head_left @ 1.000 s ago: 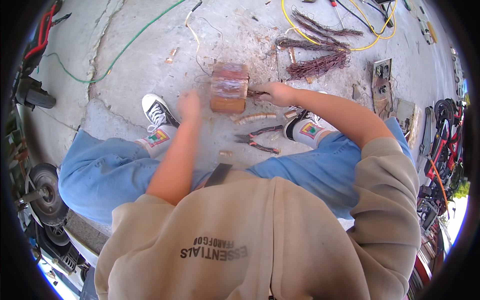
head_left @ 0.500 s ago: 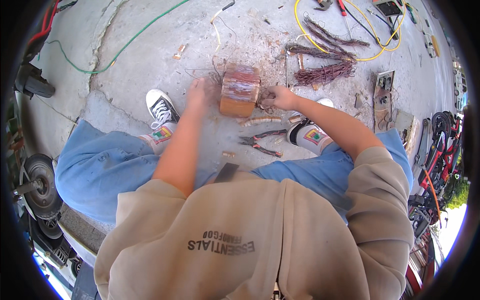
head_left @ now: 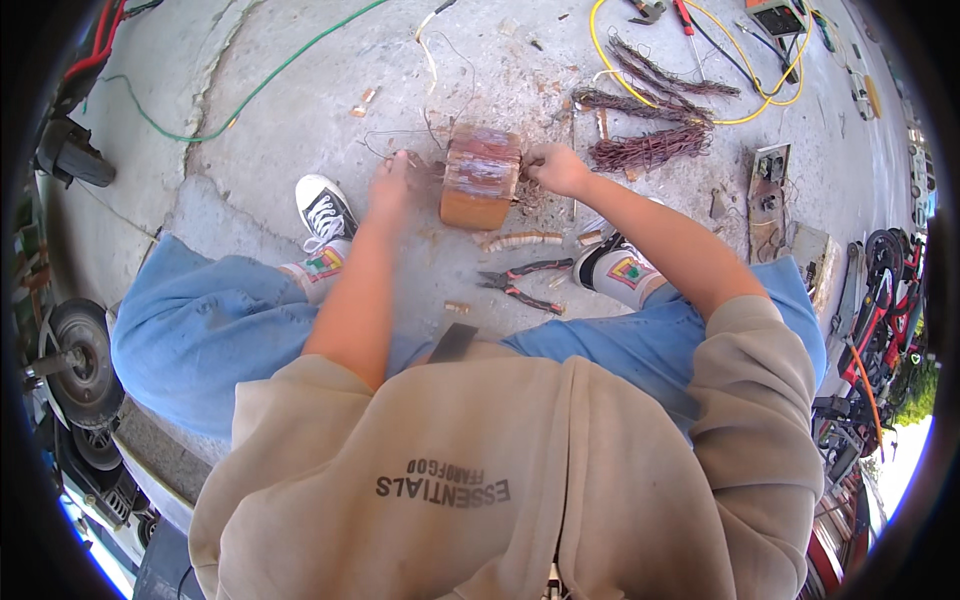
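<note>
copper-wound block [head_left: 481,176] on concrete floor [head_left: 300,120], between both hands | left hand [head_left: 398,180] closed against its left side | right hand [head_left: 553,167] clenched on windings at its right

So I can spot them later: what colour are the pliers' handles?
Red and black, on the pliers lying on the concrete; head view.

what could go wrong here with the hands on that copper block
The right hand grips thin wire at the block's side with bare skin; the strands could cut or prick it. The left hand braces the other side, so a hard pull might tip the block toward it. The pliers lie open on the concrete between the shoes, easy to kick or step on.
</note>
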`<act>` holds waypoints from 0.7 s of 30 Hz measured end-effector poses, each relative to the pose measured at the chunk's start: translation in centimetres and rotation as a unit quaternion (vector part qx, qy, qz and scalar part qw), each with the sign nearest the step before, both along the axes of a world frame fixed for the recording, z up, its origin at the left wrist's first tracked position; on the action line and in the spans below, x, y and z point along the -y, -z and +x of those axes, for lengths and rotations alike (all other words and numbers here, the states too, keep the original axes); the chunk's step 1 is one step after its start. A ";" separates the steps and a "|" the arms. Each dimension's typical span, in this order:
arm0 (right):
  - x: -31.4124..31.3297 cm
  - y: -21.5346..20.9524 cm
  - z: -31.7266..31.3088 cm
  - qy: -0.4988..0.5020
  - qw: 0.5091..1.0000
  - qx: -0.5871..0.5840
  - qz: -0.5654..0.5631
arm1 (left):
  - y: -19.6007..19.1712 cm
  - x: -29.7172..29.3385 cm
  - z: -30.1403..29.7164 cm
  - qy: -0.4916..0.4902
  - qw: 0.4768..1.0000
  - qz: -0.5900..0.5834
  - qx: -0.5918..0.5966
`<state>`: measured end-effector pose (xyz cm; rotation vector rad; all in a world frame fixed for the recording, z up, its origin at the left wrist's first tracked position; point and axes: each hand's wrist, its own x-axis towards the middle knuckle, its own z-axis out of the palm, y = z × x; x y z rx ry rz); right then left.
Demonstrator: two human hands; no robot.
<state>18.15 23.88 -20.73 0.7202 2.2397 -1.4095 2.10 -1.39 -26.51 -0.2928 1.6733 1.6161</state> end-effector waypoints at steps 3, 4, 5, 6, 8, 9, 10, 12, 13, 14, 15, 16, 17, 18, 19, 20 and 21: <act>-1.1 -2.0 -1.0 0.006 0.997 -0.071 0.037 | -1.0 1.4 -2.2 -0.030 0.992 -0.033 -0.117; -1.4 -3.7 -1.8 -0.003 0.996 -0.091 0.006 | -2.0 1.6 -2.8 -0.054 0.976 -0.063 -0.203; -1.4 -6.0 -2.8 -0.010 0.993 -0.112 -0.024 | -3.7 1.5 -3.4 -0.076 0.951 -0.092 -0.287; -1.0 -7.9 -3.4 -0.067 0.985 -0.155 0.027 | -6.7 0.8 -3.6 -0.055 0.927 -0.109 -0.355; 0.7 -11.3 -4.5 -0.177 0.947 -0.238 0.126 | -13.7 -0.8 -3.4 -0.004 0.868 -0.147 -0.474; 1.6 -12.3 -5.0 -0.183 0.940 -0.258 0.130 | -16.7 -1.5 -3.3 0.025 0.835 -0.165 -0.524; 2.6 -12.9 -5.5 -0.189 0.932 -0.280 0.131 | -19.8 -1.9 -2.9 0.049 0.813 -0.153 -0.560; 4.6 -14.3 -6.6 -0.138 0.921 -0.359 0.061 | -24.8 -3.0 -1.4 0.074 0.822 -0.083 -0.559; 4.9 -15.0 -6.7 -0.109 0.911 -0.396 0.030 | -26.9 -4.0 -0.4 0.078 0.849 -0.022 -0.522; 4.8 -15.8 -6.6 -0.092 0.927 -0.362 -0.042 | -28.1 -4.9 0.5 0.082 0.871 0.036 -0.483; 4.8 -16.6 -6.6 -0.078 0.936 -0.324 -0.115 | -28.6 -5.6 1.2 0.100 0.873 0.058 -0.474; 4.8 -17.1 -6.4 -0.062 0.938 -0.284 -0.187 | -29.0 -6.4 2.0 0.119 0.874 0.081 -0.464; 4.5 -16.9 -5.9 0.037 0.921 -0.312 -0.229 | -29.2 -7.4 2.8 0.142 0.873 0.110 -0.453; 3.7 -16.8 -5.5 0.074 0.935 -0.292 -0.190 | -29.1 -8.3 3.5 0.138 0.876 0.158 -0.435; 2.4 -16.6 -5.0 0.112 0.944 -0.271 -0.149 | -28.7 -9.3 4.0 0.134 0.876 0.205 -0.416; 1.2 -15.5 -4.4 0.194 0.934 -0.263 -0.143 | -28.1 -10.2 4.2 0.132 0.874 0.252 -0.394; 0.0 -14.8 -3.9 0.274 0.921 -0.223 -0.162 | -27.2 -10.5 4.2 0.131 0.891 0.229 -0.369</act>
